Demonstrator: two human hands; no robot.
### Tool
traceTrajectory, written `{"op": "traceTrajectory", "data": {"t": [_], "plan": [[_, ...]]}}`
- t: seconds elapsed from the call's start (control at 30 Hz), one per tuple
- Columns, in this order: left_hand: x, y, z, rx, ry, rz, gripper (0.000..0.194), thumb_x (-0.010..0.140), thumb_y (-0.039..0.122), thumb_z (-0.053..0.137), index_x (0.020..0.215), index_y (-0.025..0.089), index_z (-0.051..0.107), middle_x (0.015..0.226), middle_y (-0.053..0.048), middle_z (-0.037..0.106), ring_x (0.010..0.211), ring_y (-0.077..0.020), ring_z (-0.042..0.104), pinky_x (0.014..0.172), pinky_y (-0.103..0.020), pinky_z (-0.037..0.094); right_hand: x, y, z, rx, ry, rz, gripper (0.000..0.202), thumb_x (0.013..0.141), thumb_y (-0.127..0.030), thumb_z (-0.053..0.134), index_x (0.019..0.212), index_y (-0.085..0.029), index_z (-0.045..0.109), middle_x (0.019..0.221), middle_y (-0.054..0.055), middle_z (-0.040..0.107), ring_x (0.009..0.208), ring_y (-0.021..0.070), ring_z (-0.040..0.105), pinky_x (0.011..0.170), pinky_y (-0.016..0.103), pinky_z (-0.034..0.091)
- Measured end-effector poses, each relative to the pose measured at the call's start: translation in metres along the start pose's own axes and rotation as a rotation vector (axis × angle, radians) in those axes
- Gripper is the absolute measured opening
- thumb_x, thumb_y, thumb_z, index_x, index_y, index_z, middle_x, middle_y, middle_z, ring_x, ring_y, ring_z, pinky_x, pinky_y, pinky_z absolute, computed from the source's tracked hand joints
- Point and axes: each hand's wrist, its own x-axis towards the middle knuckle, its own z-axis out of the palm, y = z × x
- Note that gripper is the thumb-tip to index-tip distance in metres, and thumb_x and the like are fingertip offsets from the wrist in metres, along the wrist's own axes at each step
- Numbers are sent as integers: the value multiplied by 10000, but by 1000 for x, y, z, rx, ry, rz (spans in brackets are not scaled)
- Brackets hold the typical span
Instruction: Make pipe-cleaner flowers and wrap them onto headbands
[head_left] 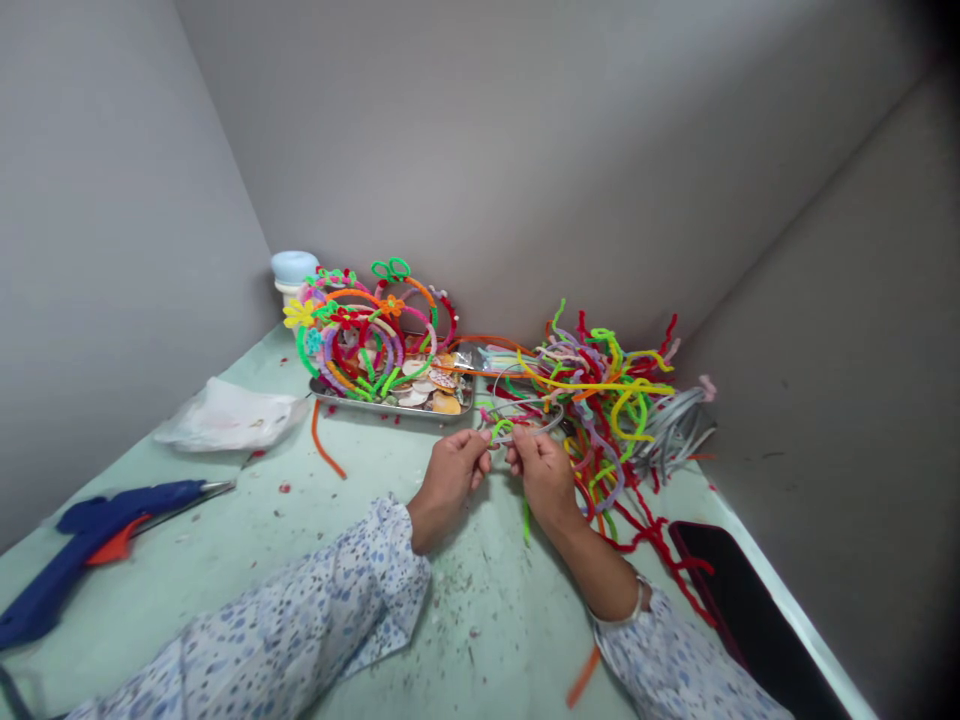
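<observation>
The left hand (452, 470) and right hand (544, 478) meet almost tip to tip, thumbs and forefingers pinched together, with a bright green pipe cleaner (501, 428) between them; the left fingertips close on its near side, while the right fingertips close on a thin grey band (557, 416) that curves out just beyond and to the right of the grip. Whether the green strand is wound around the band or only lies against it is too small to tell. Another green strand (526, 522) shows just below the pinch, on the near side of it. Beyond the grip and to its left, a metal tray (390, 406) holds decorated hoops (391, 306) and loose flat pieces (420, 390), with a pale-blue-lidded jar (295, 267) behind. Right of the grip and beyond it spreads a tangle of coloured pipe cleaners (600, 385), and just past this lies a bundle of grey bands (671, 435). Well left of the hands are a plastic bag (232, 415) and, nearer the wearer, a blue glue gun (135, 506). A dark phone (757, 620) lies to the right of the right forearm, all on a pale green tabletop (450, 620) flecked with debris.
</observation>
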Motion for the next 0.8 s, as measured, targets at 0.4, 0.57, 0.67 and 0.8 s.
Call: {"op": "traceTrajectory", "data": {"t": [0.4, 0.57, 0.67, 0.8], "plan": [[-2, -2, 0, -58, -43, 15, 341, 797, 439, 555, 639, 138, 527, 569, 9, 555, 374, -28, 370, 385, -184, 218, 2, 0, 1, 36, 32, 25, 422, 819, -527, 524, 588, -174, 549, 497, -26, 524, 445, 106, 463, 451, 228, 367], [-1, 0, 0, -78, -22, 6, 268, 764, 387, 597, 673, 143, 534, 549, 29, 539, 363, -21, 351, 372, -176, 201, 2, 1, 1, 29, 23, 30, 424, 818, -528, 525, 590, -171, 558, 489, -27, 518, 447, 106, 462, 449, 227, 362], [-1, -1, 0, -80, -7, 8, 239, 753, 370, 606, 699, 146, 546, 538, 38, 529, 362, -20, 342, 370, -172, 198, 2, 3, 1, 40, 16, 22, 418, 818, -526, 527, 604, -169, 566, 500, -26, 526, 450, 105, 464, 455, 227, 373], [0, -4, -1, -63, 1, 31, 225, 751, 361, 607, 710, 146, 556, 536, 41, 523, 368, -19, 338, 377, -171, 200, 3, 4, 1, 30, 20, 43, 418, 815, -527, 533, 607, -167, 571, 488, -27, 525, 437, 102, 461, 436, 221, 364]]}}
